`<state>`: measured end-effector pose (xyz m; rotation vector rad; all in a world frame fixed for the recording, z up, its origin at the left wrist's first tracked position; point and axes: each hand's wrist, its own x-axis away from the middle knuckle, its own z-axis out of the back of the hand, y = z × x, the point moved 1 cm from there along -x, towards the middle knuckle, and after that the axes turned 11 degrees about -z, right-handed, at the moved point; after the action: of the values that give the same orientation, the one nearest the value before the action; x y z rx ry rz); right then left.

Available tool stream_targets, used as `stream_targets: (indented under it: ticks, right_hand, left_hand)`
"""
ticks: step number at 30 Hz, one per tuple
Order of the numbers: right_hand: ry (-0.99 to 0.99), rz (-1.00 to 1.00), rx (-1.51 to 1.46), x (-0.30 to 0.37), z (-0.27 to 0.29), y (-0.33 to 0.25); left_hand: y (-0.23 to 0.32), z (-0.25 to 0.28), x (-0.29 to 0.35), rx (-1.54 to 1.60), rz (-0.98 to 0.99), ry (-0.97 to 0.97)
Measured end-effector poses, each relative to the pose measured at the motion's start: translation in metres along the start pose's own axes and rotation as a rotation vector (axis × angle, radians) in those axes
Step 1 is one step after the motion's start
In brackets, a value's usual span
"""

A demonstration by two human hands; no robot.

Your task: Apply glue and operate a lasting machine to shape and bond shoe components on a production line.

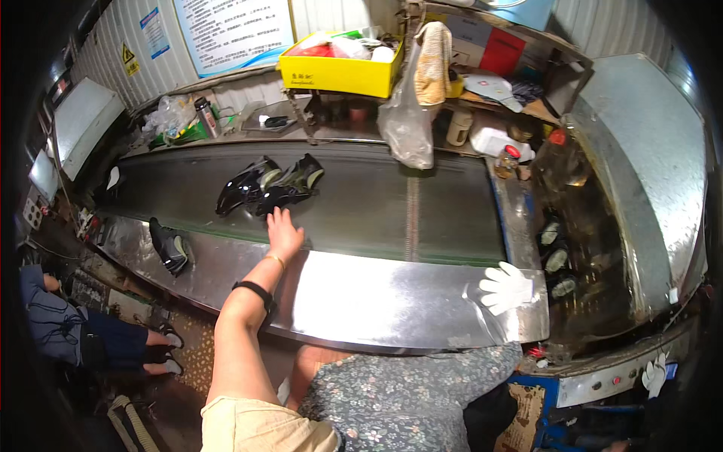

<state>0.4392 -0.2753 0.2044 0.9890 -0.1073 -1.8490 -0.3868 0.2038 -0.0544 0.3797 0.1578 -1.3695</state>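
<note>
My left hand (285, 235) reaches over the dark belt (361, 203) with its fingers spread and nothing gripped. Its fingertips are at the near end of a glossy black shoe (292, 184); whether they touch it I cannot tell. A second glossy black shoe (247, 185) lies right against the first one, on its left. Another black shoe (170, 247) rests on the metal ledge (361, 290) along the belt's near side. My right hand is not visible. A white glove (507, 288) lies flat at the ledge's right end.
Behind the belt stands a yellow box (339, 71) of odds and ends. A plastic bag (407, 124) and a towel (433, 64) hang beside it. Several shoes (556, 260) sit under the metal hood (640, 173) at right. Another person (64, 324) is at far left.
</note>
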Motion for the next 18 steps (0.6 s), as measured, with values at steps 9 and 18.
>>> stream_targets:
  ticks: [9,18]
  right_hand:
    - [-1.393,-0.721,-0.482,0.213,-0.023,-0.193]
    - [-0.687,-0.664,-0.672,0.161,-0.072,-0.251]
  left_hand:
    - [-0.052,0.027,-0.086,0.125,0.398,-0.314]
    - [0.036,0.028,-0.069,0.503,0.17,-0.492]
